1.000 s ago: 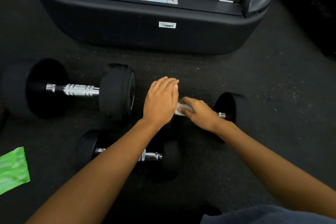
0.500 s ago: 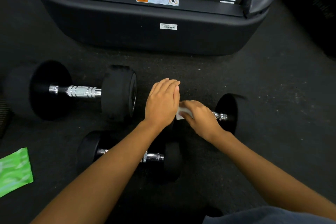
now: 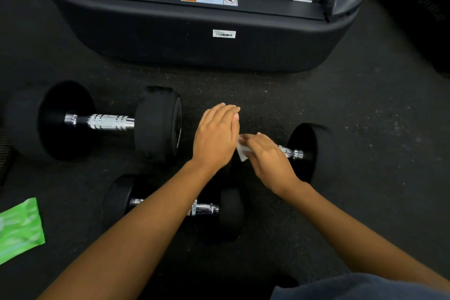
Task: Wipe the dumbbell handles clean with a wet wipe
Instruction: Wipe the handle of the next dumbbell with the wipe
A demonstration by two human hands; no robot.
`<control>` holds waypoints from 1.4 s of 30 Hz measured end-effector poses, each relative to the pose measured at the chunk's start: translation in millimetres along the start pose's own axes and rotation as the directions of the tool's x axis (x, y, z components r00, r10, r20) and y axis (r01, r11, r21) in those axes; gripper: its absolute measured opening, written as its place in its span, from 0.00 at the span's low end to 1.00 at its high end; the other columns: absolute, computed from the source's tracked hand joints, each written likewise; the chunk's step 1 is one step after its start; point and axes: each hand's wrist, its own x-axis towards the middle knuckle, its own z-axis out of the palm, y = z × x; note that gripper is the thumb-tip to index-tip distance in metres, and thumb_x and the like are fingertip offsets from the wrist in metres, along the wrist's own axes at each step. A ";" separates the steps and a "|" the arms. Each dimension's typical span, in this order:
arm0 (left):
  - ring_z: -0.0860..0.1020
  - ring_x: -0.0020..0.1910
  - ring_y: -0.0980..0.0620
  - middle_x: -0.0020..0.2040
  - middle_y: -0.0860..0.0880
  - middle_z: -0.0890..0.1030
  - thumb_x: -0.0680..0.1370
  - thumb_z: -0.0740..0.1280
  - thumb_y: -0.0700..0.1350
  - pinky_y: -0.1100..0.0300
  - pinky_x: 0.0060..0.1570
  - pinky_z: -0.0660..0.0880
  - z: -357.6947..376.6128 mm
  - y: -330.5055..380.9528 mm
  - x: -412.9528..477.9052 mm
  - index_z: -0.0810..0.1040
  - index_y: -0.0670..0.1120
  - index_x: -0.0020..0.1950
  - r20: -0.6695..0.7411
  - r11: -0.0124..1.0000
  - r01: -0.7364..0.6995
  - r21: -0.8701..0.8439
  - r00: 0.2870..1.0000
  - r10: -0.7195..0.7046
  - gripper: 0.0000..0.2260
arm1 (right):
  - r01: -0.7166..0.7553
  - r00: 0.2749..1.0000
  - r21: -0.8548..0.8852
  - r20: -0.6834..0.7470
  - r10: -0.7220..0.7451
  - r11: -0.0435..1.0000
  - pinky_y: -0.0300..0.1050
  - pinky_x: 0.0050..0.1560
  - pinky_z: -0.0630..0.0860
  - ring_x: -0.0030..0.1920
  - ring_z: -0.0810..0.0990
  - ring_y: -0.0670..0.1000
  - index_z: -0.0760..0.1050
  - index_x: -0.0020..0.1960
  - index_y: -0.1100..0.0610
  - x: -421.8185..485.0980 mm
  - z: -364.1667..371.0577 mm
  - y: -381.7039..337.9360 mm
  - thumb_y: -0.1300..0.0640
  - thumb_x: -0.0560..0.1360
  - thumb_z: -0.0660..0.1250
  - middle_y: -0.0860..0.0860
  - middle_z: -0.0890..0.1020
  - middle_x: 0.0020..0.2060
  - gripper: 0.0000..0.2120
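At 6 o'clock lies a small dumbbell (image 3: pixel 229 212). Past it the left hand (image 3: pixel 216 136) rests flat, grip uncurled, likely steadying the dumbbell (image 3: pixel 310 151) at 3 o'clock, while the right hand (image 3: pixel 265 158) pinches the wipe (image 3: pixel 242 152) against its handle (image 3: pixel 291 153). A treadmill (image 3: pixel 194 51) stands at 12.

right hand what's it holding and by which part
The right hand holds a white wipe, bunched under its fingers against the dumbbell handle; only one edge shows. The left hand lies flat, holding nothing.
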 end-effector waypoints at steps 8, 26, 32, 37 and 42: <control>0.71 0.65 0.49 0.61 0.45 0.78 0.79 0.46 0.50 0.56 0.67 0.60 1.5 -1.6 1.1 0.76 0.42 0.63 0.005 1.000 -0.006 -0.009 1.000 0.006 0.24 | -0.262 0.953 0.039 0.167 0.252 0.964 0.48 0.57 0.69 0.53 0.76 0.55 0.73 0.61 0.58 9.7 -23.3 10.6 0.55 0.80 0.55 0.55 0.79 0.51 0.13; 0.72 0.65 0.48 0.60 0.45 0.79 0.79 0.47 0.49 0.54 0.67 0.63 2.4 -1.7 1.2 0.76 0.41 0.62 -0.015 1.000 -0.016 -0.021 1.000 0.015 0.24 | -0.334 0.925 0.146 0.242 0.294 0.931 0.51 0.52 0.73 0.52 0.77 0.54 0.73 0.60 0.56 24.7 -19.2 6.9 0.53 0.81 0.55 0.55 0.79 0.53 0.13; 0.72 0.65 0.48 0.60 0.45 0.79 0.79 0.47 0.49 0.55 0.67 0.62 3.0 -2.2 0.1 0.76 0.42 0.62 -0.017 1.000 -0.011 -0.010 1.000 0.011 0.23 | -0.174 0.970 0.203 0.206 0.132 0.963 0.44 0.55 0.71 0.57 0.75 0.51 0.71 0.63 0.56 20.9 -14.1 3.1 0.56 0.79 0.59 0.53 0.78 0.57 0.13; 0.72 0.65 0.49 0.60 0.45 0.79 0.79 0.47 0.49 0.54 0.67 0.62 3.3 -3.4 0.3 0.76 0.42 0.62 -0.020 1.000 -0.017 -0.016 1.000 0.017 0.23 | -0.323 0.915 0.136 0.298 0.272 0.937 0.50 0.51 0.73 0.52 0.77 0.53 0.74 0.59 0.56 20.6 -27.1 14.1 0.52 0.81 0.55 0.54 0.79 0.52 0.13; 0.71 0.65 0.49 0.61 0.45 0.78 0.79 0.46 0.50 0.55 0.68 0.62 3.8 -2.7 0.9 0.76 0.42 0.62 -0.019 1.000 -0.008 -0.020 1.000 0.008 0.24 | -0.303 0.895 0.060 0.360 0.263 0.951 0.49 0.45 0.71 0.46 0.78 0.58 0.71 0.43 0.59 45.0 -21.7 -5.3 0.53 0.81 0.53 0.58 0.79 0.44 0.14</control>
